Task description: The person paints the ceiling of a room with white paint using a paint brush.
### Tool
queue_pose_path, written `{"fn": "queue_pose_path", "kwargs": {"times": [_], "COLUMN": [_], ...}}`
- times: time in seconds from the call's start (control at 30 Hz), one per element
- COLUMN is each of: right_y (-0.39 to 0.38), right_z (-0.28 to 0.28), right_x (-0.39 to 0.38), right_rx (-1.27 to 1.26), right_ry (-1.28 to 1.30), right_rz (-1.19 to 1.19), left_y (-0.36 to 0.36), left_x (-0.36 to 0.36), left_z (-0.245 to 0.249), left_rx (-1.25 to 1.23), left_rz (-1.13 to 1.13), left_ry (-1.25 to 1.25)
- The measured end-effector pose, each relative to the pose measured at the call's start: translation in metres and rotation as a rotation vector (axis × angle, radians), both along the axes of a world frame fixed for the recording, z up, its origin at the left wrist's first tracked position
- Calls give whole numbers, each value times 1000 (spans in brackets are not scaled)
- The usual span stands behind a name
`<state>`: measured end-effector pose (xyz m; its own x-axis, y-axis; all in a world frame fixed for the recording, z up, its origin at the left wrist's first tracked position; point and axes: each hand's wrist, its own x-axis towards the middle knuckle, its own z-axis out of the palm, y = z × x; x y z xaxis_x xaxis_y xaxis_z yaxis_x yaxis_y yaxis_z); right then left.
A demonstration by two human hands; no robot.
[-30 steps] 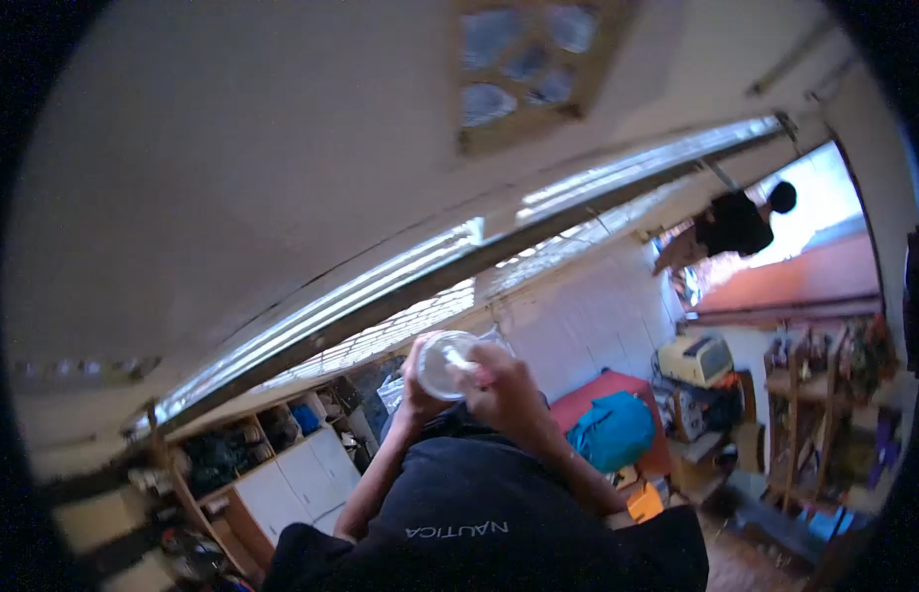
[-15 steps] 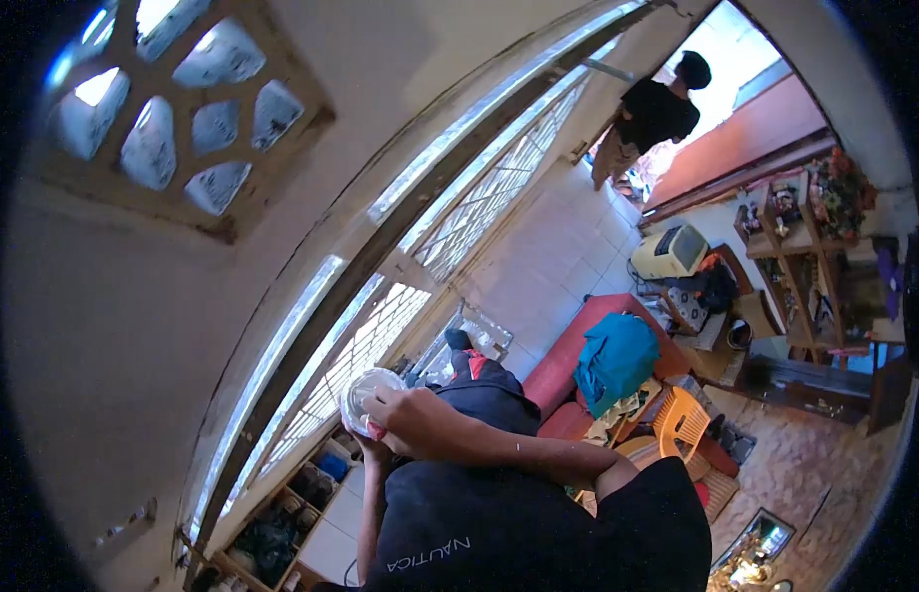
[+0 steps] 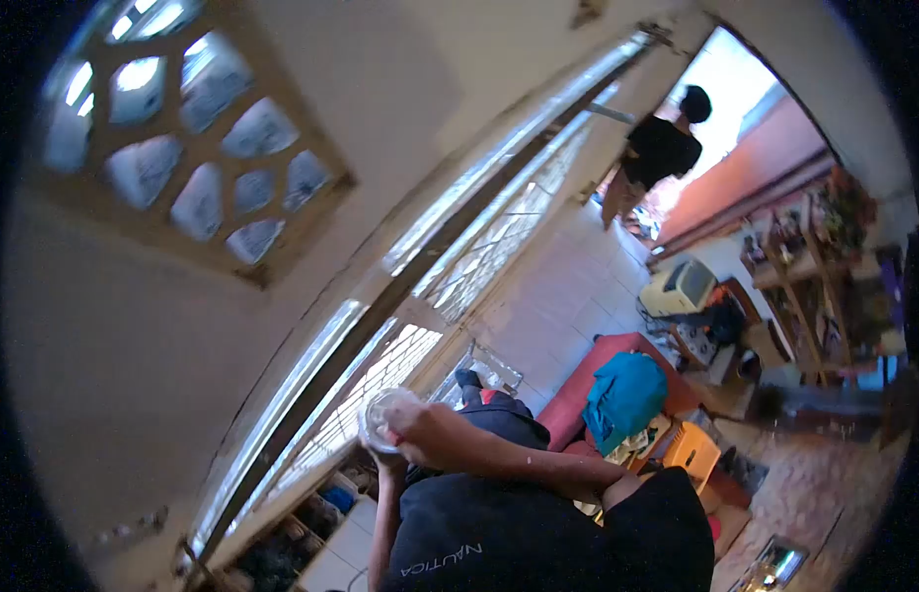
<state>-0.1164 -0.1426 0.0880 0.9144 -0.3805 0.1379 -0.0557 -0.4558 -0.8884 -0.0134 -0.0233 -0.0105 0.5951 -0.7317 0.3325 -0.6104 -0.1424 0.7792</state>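
A whitish, see-through round container (image 3: 377,414), which looks like plastic, is held up in front of my chest. From below, my left hand (image 3: 387,460) supports it with the fingers closed round its lower side. My right hand (image 3: 420,426) is bent over the container's near side and touches it. Its fingers look curled, though motion blurs them, and what they may hold is hidden. A little red shows beside the right fingertips. The exact kind of container cannot be made out.
A barred window (image 3: 400,360) runs along the left. Ahead, a red sofa (image 3: 603,360) carries a teal cloth (image 3: 625,395), near an orange plastic chair (image 3: 691,452). A person (image 3: 659,148) stands at the bright doorway. Shelves (image 3: 810,266) stand at the right.
My view has shifted, so the room sits lower and farther right. Both hands still have the container between them; the right hand has turned slightly and is now blurred.
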Motion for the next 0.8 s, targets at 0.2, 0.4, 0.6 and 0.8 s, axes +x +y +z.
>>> {"fn": "queue_pose_path", "kwargs": {"times": [0.2, 0.4, 0.6, 0.8], "right_y": [-14, -20, -23, -27], "right_z": [11, 9, 7, 8], "right_x": [-6, -7, -3, -4], "right_rx": [-92, -104, -126, -149], "right_ry": [64, 81, 97, 152], "right_rz": [-173, -243, -215, -187], "left_y": [-20, -30, -36, -36], "left_x": [-6, -15, -12, -18], "left_z": [16, 29, 40, 41], "left_rx": [-54, -101, -158, -141], "left_rz": [-5, 42, 26, 58], "left_ry": [18, 191, 57, 129]}}
